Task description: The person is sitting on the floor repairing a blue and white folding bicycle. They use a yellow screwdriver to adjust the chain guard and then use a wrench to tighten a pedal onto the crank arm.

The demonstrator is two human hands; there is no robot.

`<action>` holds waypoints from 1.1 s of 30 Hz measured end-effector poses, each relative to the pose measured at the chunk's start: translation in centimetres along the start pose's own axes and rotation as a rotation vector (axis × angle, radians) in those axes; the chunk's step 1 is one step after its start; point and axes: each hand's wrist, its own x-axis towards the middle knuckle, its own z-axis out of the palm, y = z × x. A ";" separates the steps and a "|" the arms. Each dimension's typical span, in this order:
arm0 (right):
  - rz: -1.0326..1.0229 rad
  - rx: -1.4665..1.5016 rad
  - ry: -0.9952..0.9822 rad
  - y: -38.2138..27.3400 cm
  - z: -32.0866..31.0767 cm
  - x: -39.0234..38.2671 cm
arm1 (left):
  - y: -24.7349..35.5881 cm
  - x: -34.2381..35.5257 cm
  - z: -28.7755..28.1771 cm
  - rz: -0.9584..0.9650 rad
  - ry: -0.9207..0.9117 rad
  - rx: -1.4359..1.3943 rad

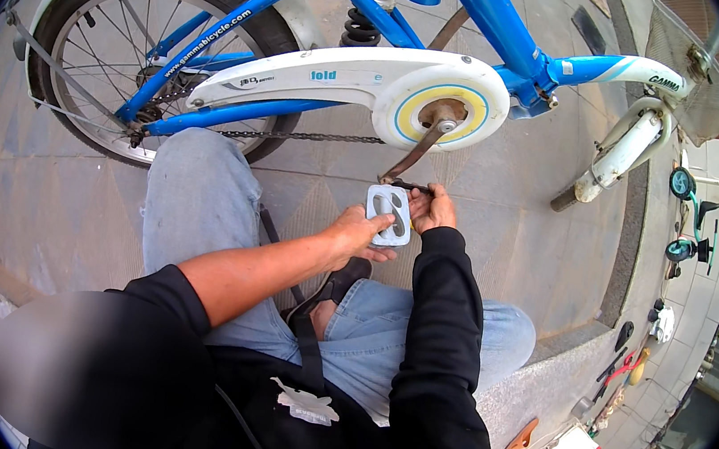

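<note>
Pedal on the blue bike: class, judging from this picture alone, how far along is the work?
Done: the pedal sits at the end of the crank arm. In hand: the left hand grips the pedal while the right hand works at its inner end. Left: whether it is fully tight cannot be told.
</note>
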 end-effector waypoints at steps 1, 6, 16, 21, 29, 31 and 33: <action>0.007 0.009 0.046 0.0 -0.6 0.3 | -0.1 0.2 0.0 0.001 -0.001 -0.003; 0.012 -0.158 -0.014 2.3 0.1 0.0 | -0.2 0.4 -0.1 -0.025 0.005 -0.036; 0.045 -0.035 -0.261 7.1 -0.5 -0.9 | -1.7 0.5 0.0 -0.005 -0.100 -0.164; 0.016 -0.016 -0.240 9.7 -1.8 0.1 | -2.2 0.5 -0.9 -0.015 -0.159 -0.131; -0.029 -0.076 -0.218 7.3 -1.5 1.8 | -1.6 0.8 -1.0 -0.007 -0.159 -0.022; -0.051 -0.068 -0.197 6.9 -1.8 2.2 | -1.3 0.8 -1.0 -0.026 -0.149 0.001; -0.059 -0.046 -0.154 6.7 -1.7 2.7 | -1.0 0.7 -1.3 -0.045 -0.130 0.029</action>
